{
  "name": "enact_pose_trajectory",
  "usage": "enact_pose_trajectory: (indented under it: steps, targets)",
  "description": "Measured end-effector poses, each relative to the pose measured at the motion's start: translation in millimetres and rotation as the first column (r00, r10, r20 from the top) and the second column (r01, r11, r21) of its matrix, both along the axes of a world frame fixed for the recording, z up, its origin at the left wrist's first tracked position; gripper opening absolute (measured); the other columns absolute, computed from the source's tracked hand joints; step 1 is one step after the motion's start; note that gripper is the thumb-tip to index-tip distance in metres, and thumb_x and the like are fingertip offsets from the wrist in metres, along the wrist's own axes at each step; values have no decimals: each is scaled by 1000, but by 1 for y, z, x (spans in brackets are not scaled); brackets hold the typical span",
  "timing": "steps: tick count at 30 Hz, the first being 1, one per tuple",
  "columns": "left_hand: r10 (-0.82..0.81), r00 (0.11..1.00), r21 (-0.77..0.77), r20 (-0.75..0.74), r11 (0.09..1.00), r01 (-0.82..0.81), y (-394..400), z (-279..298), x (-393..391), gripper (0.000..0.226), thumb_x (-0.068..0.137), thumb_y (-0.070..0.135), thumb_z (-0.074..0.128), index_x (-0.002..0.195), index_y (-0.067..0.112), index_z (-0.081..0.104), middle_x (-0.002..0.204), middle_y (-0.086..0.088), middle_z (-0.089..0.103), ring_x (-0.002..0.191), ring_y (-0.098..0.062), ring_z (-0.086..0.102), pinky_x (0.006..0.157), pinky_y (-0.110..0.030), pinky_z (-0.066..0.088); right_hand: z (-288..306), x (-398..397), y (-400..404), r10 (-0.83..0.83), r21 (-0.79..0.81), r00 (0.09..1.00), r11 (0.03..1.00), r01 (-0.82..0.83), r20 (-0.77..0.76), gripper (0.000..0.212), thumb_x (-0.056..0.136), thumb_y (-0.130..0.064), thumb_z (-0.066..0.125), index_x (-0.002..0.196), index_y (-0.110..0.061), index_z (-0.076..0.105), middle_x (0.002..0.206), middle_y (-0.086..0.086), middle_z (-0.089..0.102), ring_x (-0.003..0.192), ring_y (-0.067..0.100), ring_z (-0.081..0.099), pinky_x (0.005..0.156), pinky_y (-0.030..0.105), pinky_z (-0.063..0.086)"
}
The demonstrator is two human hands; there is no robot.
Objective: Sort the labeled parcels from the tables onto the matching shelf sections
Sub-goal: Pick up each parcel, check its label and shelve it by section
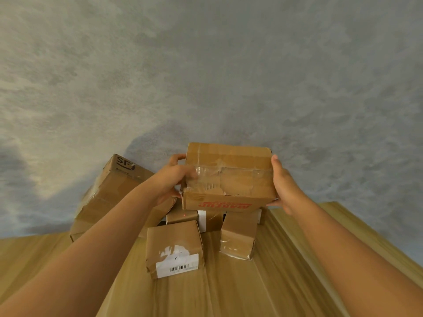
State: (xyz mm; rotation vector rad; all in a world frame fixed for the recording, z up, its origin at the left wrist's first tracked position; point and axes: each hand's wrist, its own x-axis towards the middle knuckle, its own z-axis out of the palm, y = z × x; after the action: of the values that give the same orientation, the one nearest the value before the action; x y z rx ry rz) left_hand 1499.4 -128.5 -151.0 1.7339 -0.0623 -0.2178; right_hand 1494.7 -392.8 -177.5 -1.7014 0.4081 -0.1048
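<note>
Cardboard parcel (229, 177) held up above a wooden table (286, 259), gripped at its two ends: left hand (170, 179) curled around the left end, right hand (283, 184) pressed to the right end with fingertips under the corner. Best kept level and turned to find its label before choosing a shelf. It is brown, creased, heavily taped, with red lettering upside down on the near face. Below sit a barcoded box (175, 248), a small box (238, 236) and an SF carton (109, 191)
</note>
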Motion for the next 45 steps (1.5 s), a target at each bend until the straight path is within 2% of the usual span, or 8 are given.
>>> enact_pose_trajectory:
  steps: [5,11,15,17,21,29,34,45]
  targets:
    - [107,994,-11,-35,994,-108,0,-7,-6,60,93,68,42,127,19,48,111,-11,62,92,-32,64,86,-51,56,2,-21,6,33,-22,998,999,-34,-55,82,79,-88,19,124,-28,52,110,5,66,105,30,61,95,54,50]
    - [44,980,-107,-192,992,-65,2,-12,-24,56,96,67,35,74,18,52,55,1,50,44,-15,52,51,-28,49,0,-53,7,118,203,987,975,-94,-107,47,88,-67,43,92,-23,59,90,5,63,90,28,61,82,46,52]
    - [0,967,-161,-255,986,-43,9,-25,-35,47,90,57,58,115,17,65,102,-13,73,92,-31,71,78,-46,59,-5,-76,11,206,275,975,945,-176,-85,24,85,-33,52,65,-23,42,68,0,42,67,21,44,72,37,48]
    - [11,974,-178,-227,983,-52,10,-30,-44,35,94,40,59,117,15,64,94,-11,75,84,-28,72,72,-40,59,-8,-87,16,218,278,972,942,-187,-84,23,86,-28,50,64,-23,44,63,0,42,62,20,44,67,35,46]
    - [0,980,-229,-197,972,-46,20,-34,-58,26,93,24,60,115,11,65,89,-10,76,80,-26,71,74,-39,58,-16,-107,22,222,256,971,947,-192,-92,9,88,-28,53,90,-19,57,70,2,53,70,22,52,68,34,47]
    - [-211,977,-138,-1,968,209,21,-20,-88,37,90,15,56,126,21,62,109,-8,74,92,-26,72,70,-35,57,-33,-141,27,8,90,994,996,2,-112,65,81,-63,63,132,-25,51,113,0,69,101,22,67,79,38,58]
    - [-350,936,-26,-40,937,349,16,-22,-104,48,89,22,67,134,25,51,117,-4,71,103,-26,70,88,-43,58,-35,-175,23,-121,-104,989,988,112,-82,65,90,-63,52,140,-25,35,122,0,59,96,21,61,77,41,54]
    - [-446,860,206,-247,844,496,-19,-43,-150,45,91,33,69,129,24,46,121,-2,66,108,-25,67,93,-50,56,-41,-234,-25,-87,-296,979,955,29,-187,62,88,-64,54,134,-25,44,116,0,63,99,24,63,87,45,54]
